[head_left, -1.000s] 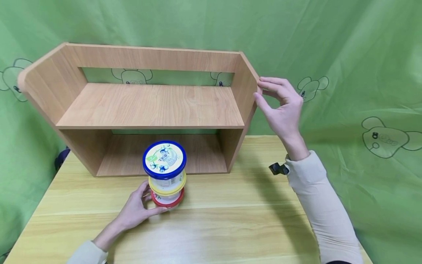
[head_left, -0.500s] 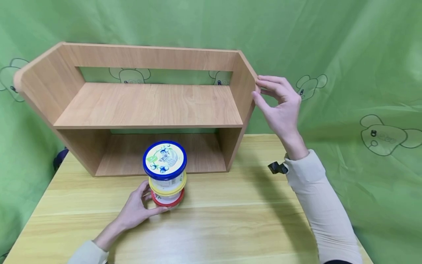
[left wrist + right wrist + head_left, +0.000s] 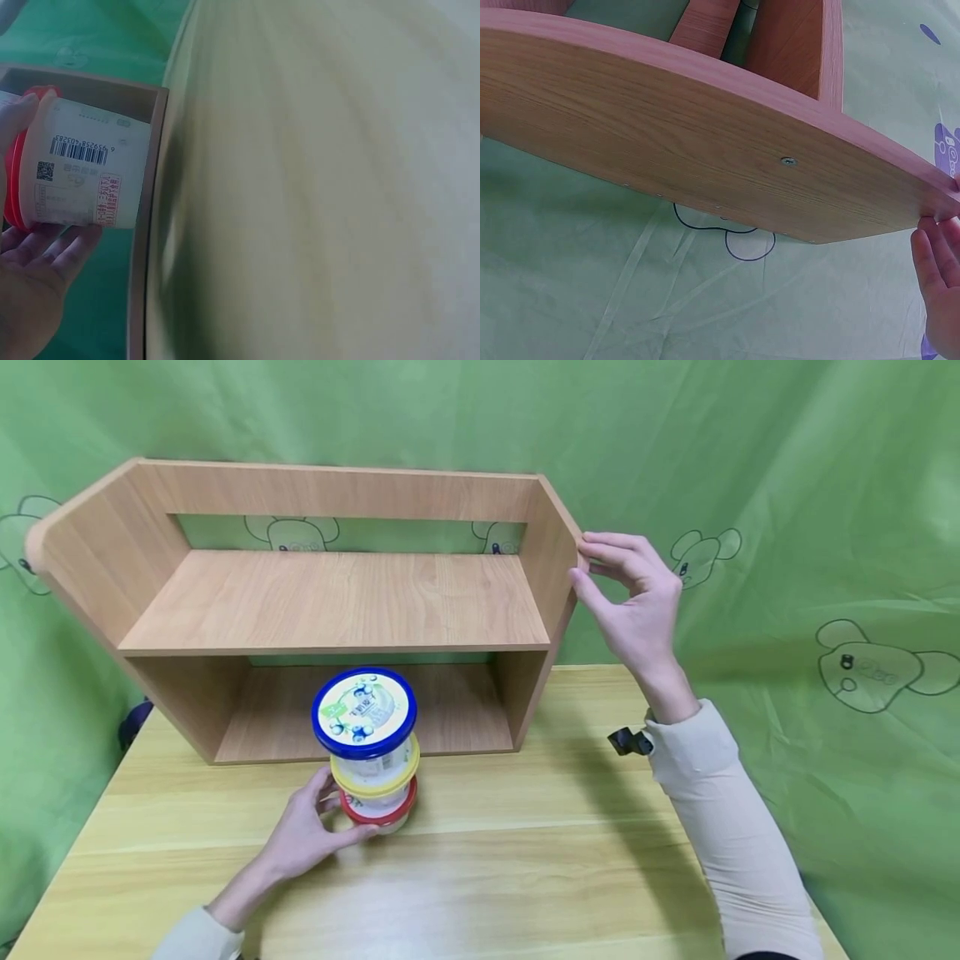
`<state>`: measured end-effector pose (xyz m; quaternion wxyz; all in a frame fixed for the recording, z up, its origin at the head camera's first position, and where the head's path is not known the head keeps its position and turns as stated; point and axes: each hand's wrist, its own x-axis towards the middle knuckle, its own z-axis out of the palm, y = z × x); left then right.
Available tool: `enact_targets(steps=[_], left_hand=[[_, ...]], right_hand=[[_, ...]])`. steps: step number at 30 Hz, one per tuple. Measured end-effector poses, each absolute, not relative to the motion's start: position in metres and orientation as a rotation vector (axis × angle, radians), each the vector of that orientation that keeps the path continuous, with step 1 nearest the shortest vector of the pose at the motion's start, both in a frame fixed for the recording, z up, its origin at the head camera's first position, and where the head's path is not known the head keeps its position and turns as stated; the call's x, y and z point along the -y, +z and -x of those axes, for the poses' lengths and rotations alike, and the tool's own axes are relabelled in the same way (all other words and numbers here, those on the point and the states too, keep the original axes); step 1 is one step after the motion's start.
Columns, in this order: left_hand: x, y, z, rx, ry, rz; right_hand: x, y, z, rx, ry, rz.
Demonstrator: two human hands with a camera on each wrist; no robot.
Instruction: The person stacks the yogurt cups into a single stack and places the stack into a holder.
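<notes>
My left hand grips the lowest of three stacked round tubs, the red-lidded tub, from its left side. On it sits a yellow-lidded tub, and on top a blue-lidded tub with blueberries on its label. The stack leans a little to the left, in front of the shelf's lower compartment. In the left wrist view, the red-lidded tub shows a barcode, with fingers under it. My right hand pinches the front edge of the right side panel of the wooden shelf; in the right wrist view its fingers touch that panel.
The two-tier shelf stands on the light wooden table, its lower board behind the stack. Green patterned cloth hangs behind and to both sides. A small black object is at the right cuff.
The stack has tipped to the left, its blue lid shifting most, and the bottom of the red-lidded tub now shows. The right hand keeps its hold on the shelf edge.
</notes>
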<state>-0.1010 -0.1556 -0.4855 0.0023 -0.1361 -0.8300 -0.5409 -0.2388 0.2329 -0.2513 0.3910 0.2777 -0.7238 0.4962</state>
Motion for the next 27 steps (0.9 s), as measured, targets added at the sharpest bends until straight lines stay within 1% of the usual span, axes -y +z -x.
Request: enact_targets(steps=[11,27], left_hand=[[0.156,-0.467,0.101,2.592,-1.668,0.432],[0.160,-0.423,0.098,2.596,-1.650,0.420]], right_hand=[[-0.233,-0.252,0.239,1.846,1.250,-0.702],[-0.231,-0.251,0.238,1.836,1.266,-0.684]])
